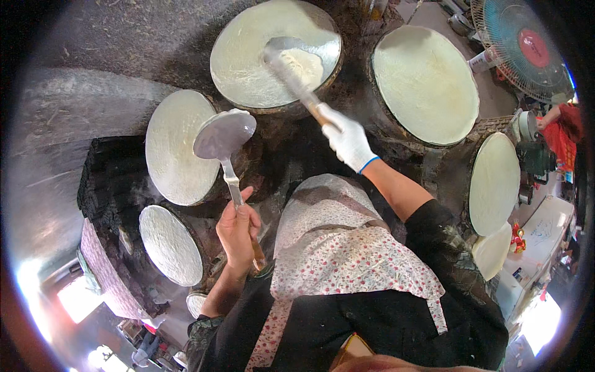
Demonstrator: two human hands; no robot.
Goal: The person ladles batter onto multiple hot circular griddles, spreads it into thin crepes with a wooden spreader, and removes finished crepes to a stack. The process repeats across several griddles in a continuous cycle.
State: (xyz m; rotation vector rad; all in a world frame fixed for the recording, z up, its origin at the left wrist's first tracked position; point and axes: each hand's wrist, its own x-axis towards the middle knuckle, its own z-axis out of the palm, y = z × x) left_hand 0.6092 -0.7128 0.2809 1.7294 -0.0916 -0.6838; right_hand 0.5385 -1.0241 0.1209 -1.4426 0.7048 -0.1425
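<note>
My right hand (344, 137), in a white glove, grips the wooden handle of a blurred spreader (282, 68). The spreader's head lies over the upper middle griddle (245, 68), where a thicker pool of pale batter (305, 73) sits on a thin coated layer. My bare left hand (238, 224) holds the handle of a metal ladle (220, 133), whose broad, batter-rimmed bowl is over the left griddle (167, 149) and partly hides it.
Batter-covered griddles stand at upper right (424, 84), right (496, 183) and lower left (170, 245). A fan (524, 46) is at the upper right, beside another person's arm (551, 118). A white table (539, 226) stands at the right, a dark stone wall (80, 130) at left.
</note>
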